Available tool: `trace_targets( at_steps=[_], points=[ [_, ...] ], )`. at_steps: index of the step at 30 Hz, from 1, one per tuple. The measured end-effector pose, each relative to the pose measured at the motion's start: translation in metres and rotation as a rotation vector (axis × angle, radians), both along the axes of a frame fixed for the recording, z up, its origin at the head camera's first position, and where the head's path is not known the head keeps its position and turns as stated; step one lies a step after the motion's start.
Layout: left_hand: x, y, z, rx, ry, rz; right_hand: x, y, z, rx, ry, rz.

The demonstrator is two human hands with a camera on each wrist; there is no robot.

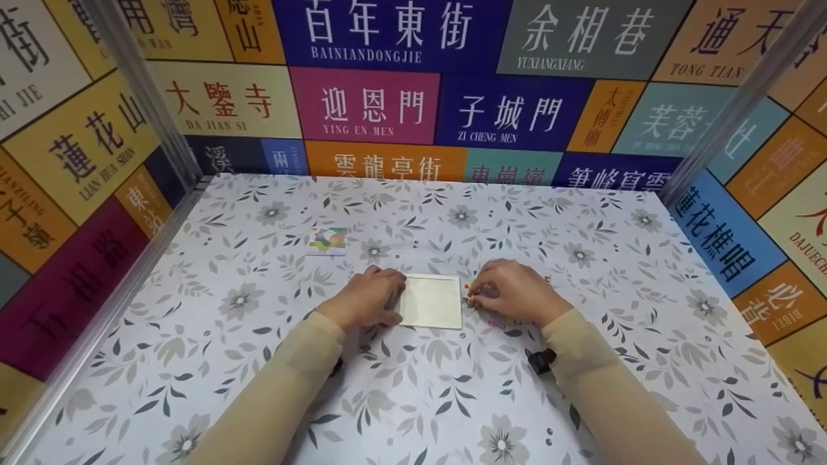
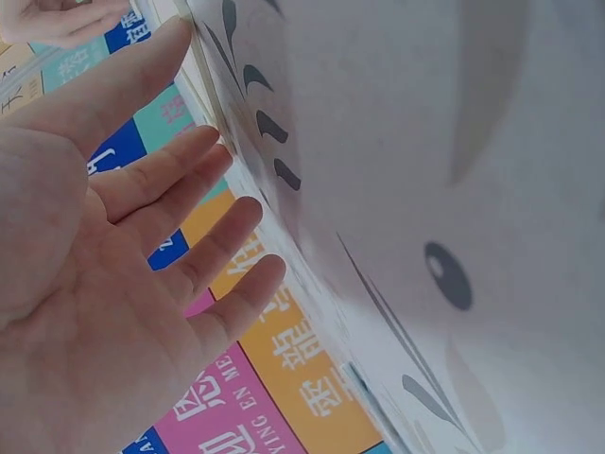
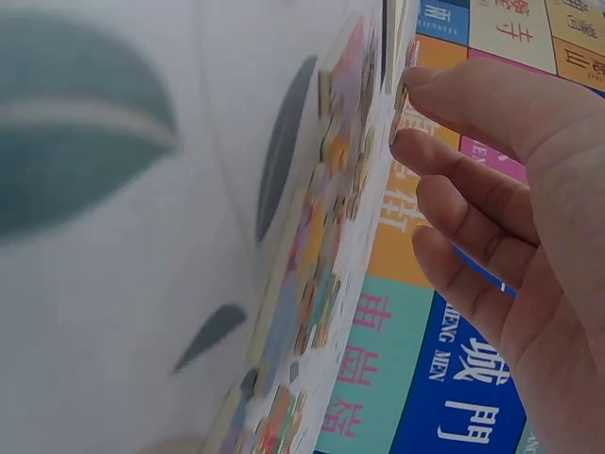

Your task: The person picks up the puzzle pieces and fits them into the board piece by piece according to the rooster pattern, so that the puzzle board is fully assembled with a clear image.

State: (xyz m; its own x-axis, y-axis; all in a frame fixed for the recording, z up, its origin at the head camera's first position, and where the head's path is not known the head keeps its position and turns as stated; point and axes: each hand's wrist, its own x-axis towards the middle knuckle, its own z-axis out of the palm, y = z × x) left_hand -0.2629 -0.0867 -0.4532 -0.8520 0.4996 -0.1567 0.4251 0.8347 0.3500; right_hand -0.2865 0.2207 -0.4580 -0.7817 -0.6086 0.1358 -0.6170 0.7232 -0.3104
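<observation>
The left hand (image 1: 368,297) rests with relaxed fingers on the white tray's (image 1: 431,302) edge, while the right hand (image 1: 510,294) pinches a small puzzle piece (image 3: 401,95) beside loose pieces (image 3: 326,274) below its fingertips.

From where I stand, the counter (image 1: 271,400) is boxed in on three sides: sign-covered walls (image 1: 387,103) rise at the back, left and right, with metal posts (image 1: 152,110) in both far corners, so the way in is from the near edge. In the middle lies a pale tray (image 1: 431,301), with the left hand (image 1: 368,297) against its left edge and the right hand (image 1: 510,292) just beside its right edge, over a scatter of small coloured pieces (image 3: 321,274). A little picture card (image 1: 328,240) lies apart, toward the back left. Broad open stretches of counter run along both sides and in front of the sleeves (image 1: 284,387).
</observation>
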Motion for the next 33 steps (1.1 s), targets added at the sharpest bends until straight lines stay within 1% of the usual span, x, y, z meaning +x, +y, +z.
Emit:
trace_targets(
  at_steps=[8, 14, 18, 24, 29, 33],
  points=[
    [-0.001, 0.000, -0.002, -0.008, 0.022, -0.009, -0.004, -0.018, 0.000, 0.013, 0.010, 0.036],
    [-0.001, 0.000, 0.000, -0.017, 0.006, 0.000, -0.006, -0.034, 0.001, 0.014, 0.019, 0.069],
    [-0.002, 0.001, -0.001, -0.027, 0.009, 0.000, -0.007, -0.044, 0.000, 0.019, 0.021, 0.072],
    [-0.001, 0.003, 0.000, -0.044, 0.014, 0.004, -0.010, -0.057, -0.003, 0.050, 0.051, 0.096],
    [-0.001, 0.004, 0.001, -0.060, 0.001, 0.026, -0.013, -0.065, -0.002, 0.050, 0.036, 0.097],
    [-0.001, 0.005, 0.001, -0.073, 0.013, 0.025, -0.016, -0.071, -0.002, 0.034, 0.004, 0.091]
  ],
)
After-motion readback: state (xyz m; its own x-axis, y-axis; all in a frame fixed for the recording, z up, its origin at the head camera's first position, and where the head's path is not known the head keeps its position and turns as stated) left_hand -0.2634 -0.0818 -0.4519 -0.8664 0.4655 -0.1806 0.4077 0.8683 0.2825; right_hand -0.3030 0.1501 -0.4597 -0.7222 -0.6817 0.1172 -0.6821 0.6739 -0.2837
